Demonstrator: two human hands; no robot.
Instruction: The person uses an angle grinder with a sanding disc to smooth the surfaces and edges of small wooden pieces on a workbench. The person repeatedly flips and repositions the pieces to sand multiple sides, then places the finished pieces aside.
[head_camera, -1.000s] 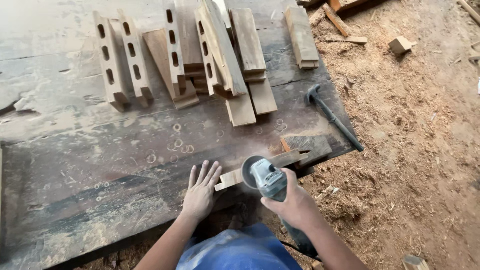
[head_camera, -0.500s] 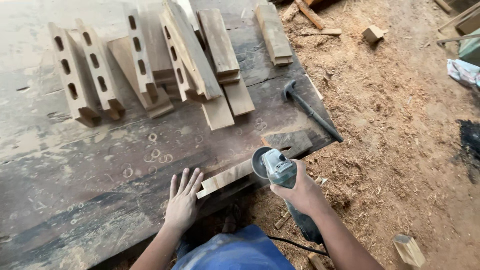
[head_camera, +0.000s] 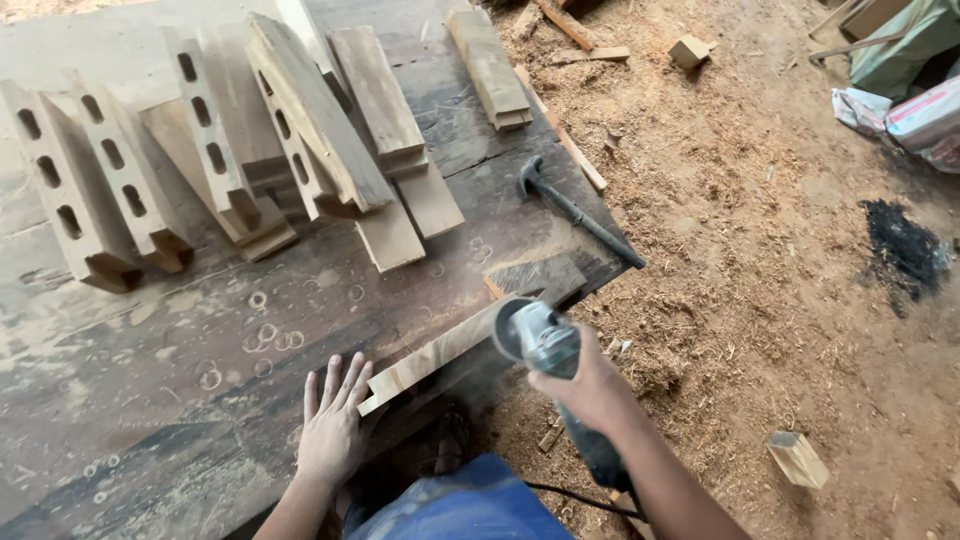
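My left hand (head_camera: 332, 425) lies flat, fingers spread, on the dark worn workbench (head_camera: 180, 400), pressing the near end of a pale wooden strip (head_camera: 440, 352) that runs along the bench's front edge. My right hand (head_camera: 590, 385) grips a grey angle grinder (head_camera: 535, 338). Its round guard sits at the strip's far end, by the bench corner. A black cord (head_camera: 580, 492) trails from the tool toward my body.
Several slotted wooden pieces (head_camera: 120, 190) and plain boards (head_camera: 385, 110) lean in a row across the bench. A black hammer (head_camera: 580, 212) lies at the right edge. Sawdust covers the ground (head_camera: 780, 300), with wood offcuts (head_camera: 798, 458) and bags (head_camera: 920, 110) at the far right.
The camera view has shifted, so bench and boards appear further left and lower. Both hands keep their hold; the grinder stays at the strip's far end.
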